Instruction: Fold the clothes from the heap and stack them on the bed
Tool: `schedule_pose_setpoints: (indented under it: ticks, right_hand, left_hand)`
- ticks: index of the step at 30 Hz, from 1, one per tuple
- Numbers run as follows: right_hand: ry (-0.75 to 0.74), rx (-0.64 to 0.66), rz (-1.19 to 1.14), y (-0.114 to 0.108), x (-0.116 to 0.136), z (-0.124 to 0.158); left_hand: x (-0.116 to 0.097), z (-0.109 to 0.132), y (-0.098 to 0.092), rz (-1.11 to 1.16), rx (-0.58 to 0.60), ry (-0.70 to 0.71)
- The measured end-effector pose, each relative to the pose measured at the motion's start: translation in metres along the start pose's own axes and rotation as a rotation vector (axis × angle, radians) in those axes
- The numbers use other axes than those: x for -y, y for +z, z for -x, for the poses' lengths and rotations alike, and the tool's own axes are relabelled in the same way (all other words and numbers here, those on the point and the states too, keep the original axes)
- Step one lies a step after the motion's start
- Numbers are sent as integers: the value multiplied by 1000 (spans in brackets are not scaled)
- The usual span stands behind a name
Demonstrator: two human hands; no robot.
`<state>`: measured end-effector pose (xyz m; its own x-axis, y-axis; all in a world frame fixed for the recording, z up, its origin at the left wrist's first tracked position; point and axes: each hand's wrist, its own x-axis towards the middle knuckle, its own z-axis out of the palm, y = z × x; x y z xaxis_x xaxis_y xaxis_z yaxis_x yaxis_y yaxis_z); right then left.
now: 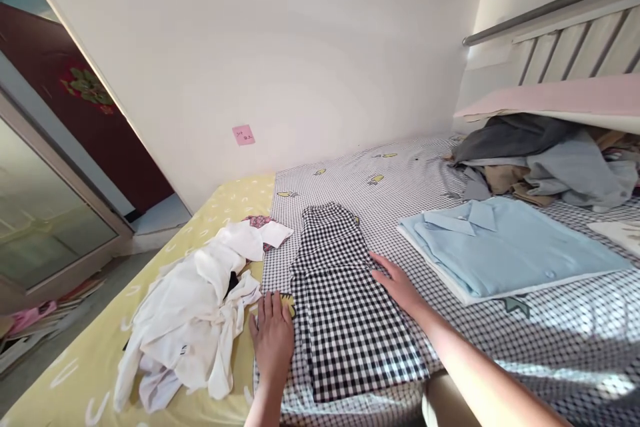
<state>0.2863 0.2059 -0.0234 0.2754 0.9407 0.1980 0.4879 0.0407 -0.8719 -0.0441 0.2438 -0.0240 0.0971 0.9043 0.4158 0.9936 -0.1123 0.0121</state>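
A black-and-white checked garment [357, 320] lies flat and folded lengthwise on the bed, narrower at its far end; its exact kind I cannot tell. My left hand [273, 330] rests flat beside its left edge, fingers stretched forward, holding nothing. At the garment's right edge is my right hand [397, 283], fingers extended and slightly apart, the fingertips at or touching the cloth. Left of my left hand sits a crumpled heap of white clothes [185, 307]. A folded light blue collared shirt [515, 250] lies to the right, on top of a white layer.
The bed has a yellow sheet [65, 373] on the left and a checked cover [345, 177] elsewhere. Grey and brown clothes [520, 147] are piled at the far right under a pink board-like sheet [560, 97]. A white wall [300, 60] bounds the far side.
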Motion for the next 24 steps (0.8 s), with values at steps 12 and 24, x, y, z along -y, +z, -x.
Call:
schedule_pose_setpoints:
  ticks: [12,24]
  right_hand:
    - [-285,-192,275,2,35,133]
    - [-344,221,599,31,31,132]
  left_hand:
    - [-12,5,-5,34,-15,-37]
    - [-11,6,-6,-11,-35,-18]
